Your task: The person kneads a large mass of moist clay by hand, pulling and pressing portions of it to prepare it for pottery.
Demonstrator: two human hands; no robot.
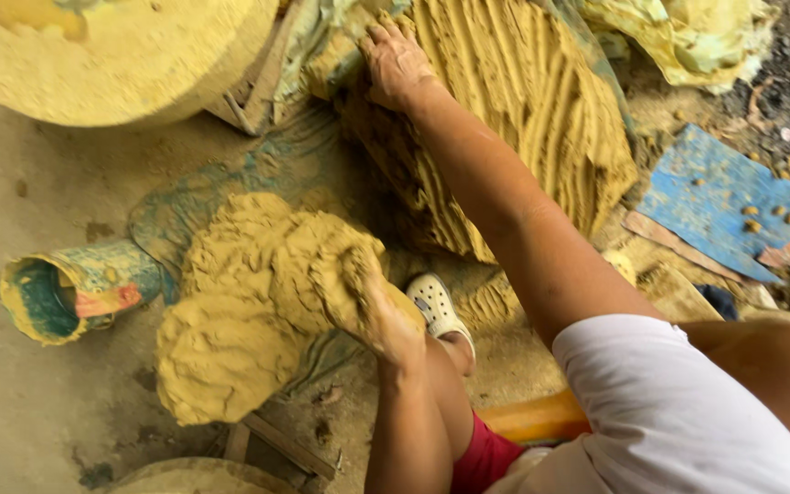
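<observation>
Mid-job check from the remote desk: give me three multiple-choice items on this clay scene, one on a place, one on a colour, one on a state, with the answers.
1. Where does the right hand rest?
A. on the big grooved clay mound
B. on the blue board
C. inside the lying can

2. What colour is the shoe beside the lower clay lump?
A. black
B. white
C. red

3. How does the paint-smeared can stand?
A. upright with a lid on
B. upside down
C. on its side, mouth open toward the left

Answers:
1 A: the fingers press into the top of the ridged mound, well away from the blue board.
2 B: the perforated shoe is plainly white.
3 C: its open rim faces left and the inside shows.

The left hand is pressed against the lower clay lump.
</observation>
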